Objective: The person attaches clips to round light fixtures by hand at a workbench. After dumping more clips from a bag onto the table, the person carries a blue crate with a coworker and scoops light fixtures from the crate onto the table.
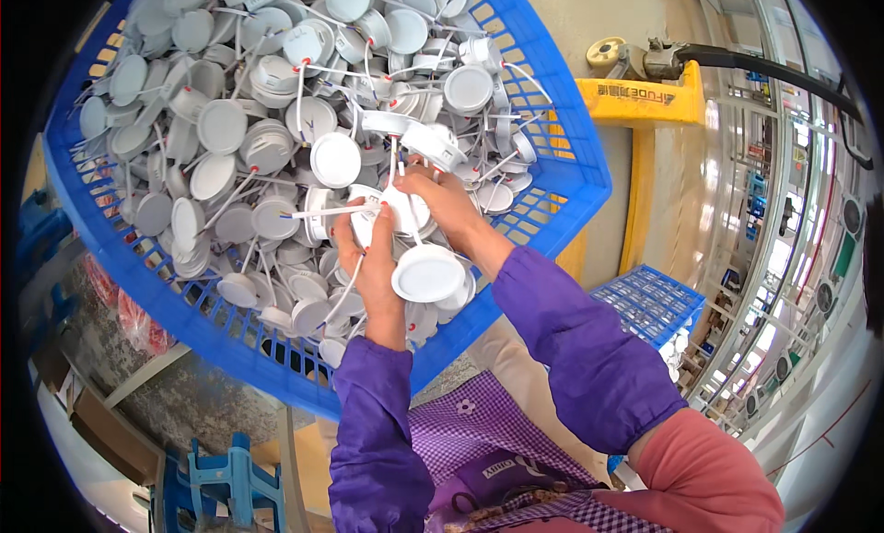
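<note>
A big blue plastic basket (578,164) is heaped with small round white LED downlights (221,126), many trailing short white wires with red or blue ends. Over the near side of the heap my two hands come together. My left hand (373,266) has its thumb and fingers closed round white downlights, one wire running out beside the fingers. My right hand (451,206) is closed on white downlights just beside it, its fingertips partly hidden behind them. Below both hands a single downlight (428,273) shows its round white face. Exactly how many pieces each hand grips I cannot make out.
Beyond the basket's right side stands a yellow metal lifting frame (645,100) with a black handle. A smaller blue basket (649,303) is at lower right. Blue plastic stools (235,482) stand at lower left, near a brown box (115,436). Shelving (764,164) lines the far right.
</note>
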{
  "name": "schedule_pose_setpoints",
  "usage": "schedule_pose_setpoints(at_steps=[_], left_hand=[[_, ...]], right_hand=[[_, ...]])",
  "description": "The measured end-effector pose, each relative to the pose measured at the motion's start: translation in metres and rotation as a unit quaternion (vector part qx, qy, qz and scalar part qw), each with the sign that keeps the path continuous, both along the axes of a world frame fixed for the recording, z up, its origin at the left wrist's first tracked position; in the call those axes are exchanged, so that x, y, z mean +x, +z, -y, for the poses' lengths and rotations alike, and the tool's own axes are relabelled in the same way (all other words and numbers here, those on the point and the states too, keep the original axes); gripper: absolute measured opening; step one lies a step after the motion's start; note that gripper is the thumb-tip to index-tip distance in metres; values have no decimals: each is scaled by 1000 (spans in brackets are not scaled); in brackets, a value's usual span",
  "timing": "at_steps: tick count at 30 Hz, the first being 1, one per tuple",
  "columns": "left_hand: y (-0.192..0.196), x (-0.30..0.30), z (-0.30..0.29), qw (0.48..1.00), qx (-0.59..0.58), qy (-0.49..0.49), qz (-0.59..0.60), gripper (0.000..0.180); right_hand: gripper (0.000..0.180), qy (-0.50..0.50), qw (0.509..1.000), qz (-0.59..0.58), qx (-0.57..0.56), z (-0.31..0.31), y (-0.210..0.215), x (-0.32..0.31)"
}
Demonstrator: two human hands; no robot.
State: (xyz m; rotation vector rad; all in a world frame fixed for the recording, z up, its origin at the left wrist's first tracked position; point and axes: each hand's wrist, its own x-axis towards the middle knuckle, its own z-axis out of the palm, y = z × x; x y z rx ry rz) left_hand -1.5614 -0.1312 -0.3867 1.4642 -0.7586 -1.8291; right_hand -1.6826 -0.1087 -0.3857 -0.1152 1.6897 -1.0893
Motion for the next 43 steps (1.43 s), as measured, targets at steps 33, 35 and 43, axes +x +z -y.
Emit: schedule_pose_setpoints(at_steps=[33,35,43], left_hand=[[560,478,89,890,-325,315,-59,36],[567,546,95,862,-341,368,-71,31],[514,778,132,806,-329,490,-28,30]], right_hand=[[18,277,877,54,-389,166,575,490],[18,312,858,121,-389,181,583,569],[31,534,752,-87,-378,252,549,821]])
